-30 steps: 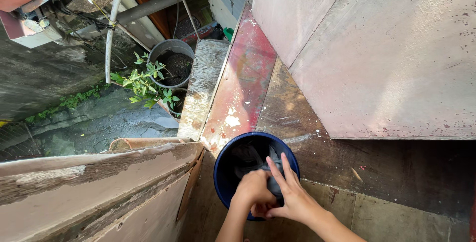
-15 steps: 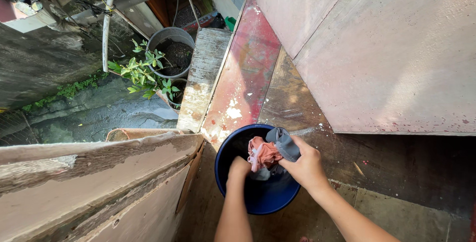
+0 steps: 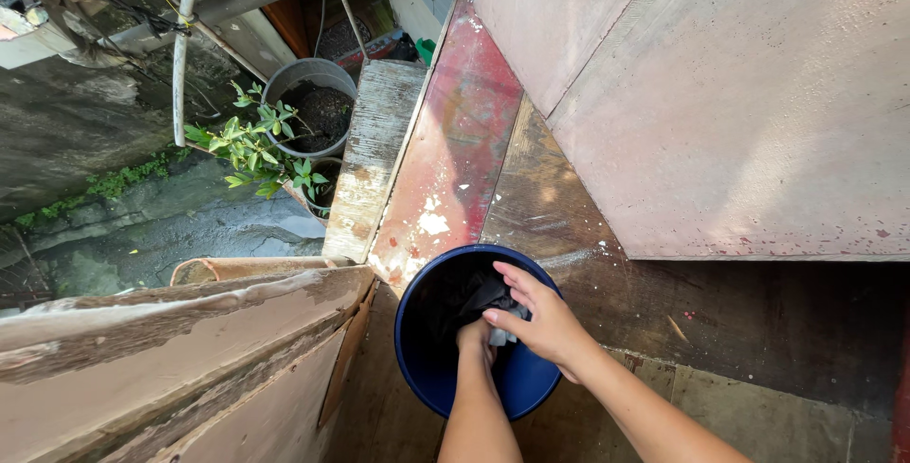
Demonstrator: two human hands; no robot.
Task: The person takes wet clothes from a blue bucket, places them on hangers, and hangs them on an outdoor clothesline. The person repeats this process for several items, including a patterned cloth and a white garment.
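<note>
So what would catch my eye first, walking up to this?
The round dark-blue plastic bucket at bottom centre, with both hands inside: left hand and right hand gripping dark wet cloth. Next, the leafy green plant beside a grey soil-filled pot, upper left.

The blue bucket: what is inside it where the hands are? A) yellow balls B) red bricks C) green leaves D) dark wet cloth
D: both hands, left hand and right hand, reach into the blue bucket and grip dark cloth.
</note>
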